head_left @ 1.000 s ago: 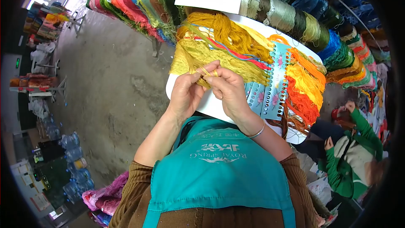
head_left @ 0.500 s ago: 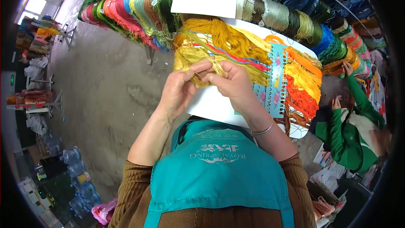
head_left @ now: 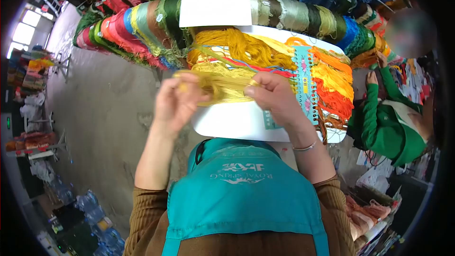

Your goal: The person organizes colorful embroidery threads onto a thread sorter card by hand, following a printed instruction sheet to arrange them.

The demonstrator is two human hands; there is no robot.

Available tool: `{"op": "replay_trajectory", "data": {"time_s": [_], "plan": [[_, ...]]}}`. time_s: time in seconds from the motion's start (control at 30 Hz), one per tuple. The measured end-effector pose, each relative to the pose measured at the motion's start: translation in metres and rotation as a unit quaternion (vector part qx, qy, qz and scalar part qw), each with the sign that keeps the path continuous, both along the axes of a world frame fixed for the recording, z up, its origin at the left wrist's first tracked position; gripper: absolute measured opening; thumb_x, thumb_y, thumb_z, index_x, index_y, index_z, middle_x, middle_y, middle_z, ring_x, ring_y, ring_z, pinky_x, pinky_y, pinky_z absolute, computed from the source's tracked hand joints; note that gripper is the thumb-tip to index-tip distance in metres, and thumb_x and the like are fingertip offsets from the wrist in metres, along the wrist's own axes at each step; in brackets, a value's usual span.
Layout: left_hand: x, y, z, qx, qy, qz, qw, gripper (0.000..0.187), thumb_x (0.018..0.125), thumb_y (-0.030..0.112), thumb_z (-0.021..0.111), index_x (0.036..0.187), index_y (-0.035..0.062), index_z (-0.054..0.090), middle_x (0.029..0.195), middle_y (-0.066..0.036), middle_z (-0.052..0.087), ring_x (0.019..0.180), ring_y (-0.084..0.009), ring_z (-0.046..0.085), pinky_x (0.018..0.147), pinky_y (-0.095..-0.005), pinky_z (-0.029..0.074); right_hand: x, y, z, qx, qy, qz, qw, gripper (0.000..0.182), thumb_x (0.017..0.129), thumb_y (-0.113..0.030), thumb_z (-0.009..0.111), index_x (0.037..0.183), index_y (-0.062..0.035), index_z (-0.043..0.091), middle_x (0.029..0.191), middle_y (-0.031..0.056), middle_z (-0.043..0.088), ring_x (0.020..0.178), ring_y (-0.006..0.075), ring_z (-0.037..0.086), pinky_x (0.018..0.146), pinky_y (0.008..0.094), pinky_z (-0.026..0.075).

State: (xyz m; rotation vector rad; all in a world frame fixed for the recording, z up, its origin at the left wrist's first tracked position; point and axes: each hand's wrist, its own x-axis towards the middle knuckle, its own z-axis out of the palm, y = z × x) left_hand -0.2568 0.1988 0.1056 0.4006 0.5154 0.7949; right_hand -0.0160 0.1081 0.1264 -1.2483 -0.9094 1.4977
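Note:
A bundle of olive-yellow thread (head_left: 219, 86) is stretched between my two hands above a white board (head_left: 230, 122). My left hand (head_left: 174, 104), slightly blurred, closes on the left end of the bundle, out past the board's edge. With thumb and finger, my right hand (head_left: 277, 98) pinches the other end over the board. Golden thread (head_left: 258, 50) lies on the board beyond my hands. To the right of my right hand, a teal card (head_left: 304, 61) with a row of holes carries orange, yellow and red threads (head_left: 332, 83).
Racks of coloured yarn hanks (head_left: 151, 21) run along the far side, with a printed white sheet (head_left: 215, 4) over them. A person in a green sleeve (head_left: 386, 137) works at the right. Concrete floor (head_left: 109, 114) shows at left, with plastic bottles (head_left: 97, 213) lower down.
My hands have moved apart, the left one going leftward, and the yellow thread between them is now drawn out straight. The view has shifted slightly.

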Motion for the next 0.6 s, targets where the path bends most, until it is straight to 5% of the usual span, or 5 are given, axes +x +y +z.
{"op": "replay_trajectory", "data": {"time_s": [0.1,0.27,0.37,0.53,0.6], "plan": [[-0.05,0.045,0.006,0.029,-0.126,0.014,0.991,0.018,0.095,0.017,0.05,0.092,0.002,0.061,0.057,0.006,0.03,0.048,-0.0047,0.029,0.04,-0.0201,0.026,0.026,-0.012,0.012,0.224,-0.252,-0.1,0.936,0.009,0.086,-0.007,0.067,0.081,0.0,0.064,0.084,0.0001,0.059,0.071,0.007,0.049,0.058,0.0217,0.038],[-0.166,0.128,0.011,0.063,-0.097,0.134,0.984,0.02,0.098,0.012,0.046,0.082,0.003,0.053,0.055,0.005,0.027,0.045,-0.006,0.023,0.04,-0.0237,0.019,0.07,-0.068,0.066,0.312,0.123,-0.307,0.891,0.011,0.093,-0.008,0.05,0.091,-0.0021,0.06,0.126,0.0202,0.058,0.129,0.0317,0.046,0.11,0.0482,0.032],[-0.228,0.173,0.006,0.046,-0.062,0.159,0.984,0.031,0.099,0.013,0.043,0.068,0.009,0.043,0.052,0.004,0.024,0.043,-0.0073,0.021,0.04,-0.0242,0.02,0.11,-0.132,0.08,0.342,0.385,-0.298,0.804,0.018,0.102,-0.016,0.04,0.09,-0.0046,0.045,0.068,-0.0014,0.033,0.058,0.0085,0.032,0.055,0.0251,0.031],[-0.32,0.242,-0.021,0.002,0.115,0.294,0.949,0.039,0.098,0.015,0.045,0.061,0.0156,0.032,0.051,0.005,0.021,0.042,-0.0087,0.017,0.038,-0.0264,0.015,0.185,-0.295,0.066,0.313,0.089,-0.491,0.808,0.027,0.102,-0.022,0.046,0.079,-0.0066,0.047,0.063,-0.0006,0.034,0.05,0.0082,0.023,0.043,0.0241,0.021],[-0.336,0.254,-0.021,0.028,0.225,0.372,0.9,0.038,0.097,0.015,0.046,0.061,0.0178,0.032,0.051,0.006,0.021,0.042,-0.0079,0.016,0.038,-0.0261,0.015,0.211,-0.37,0.068,0.216,-0.098,-0.688,0.686,0.022,0.099,-0.022,0.051,0.082,-0.008,0.05,0.066,-0.0011,0.04,0.05,0.0079,0.028,0.043,0.0229,0.025]]}}
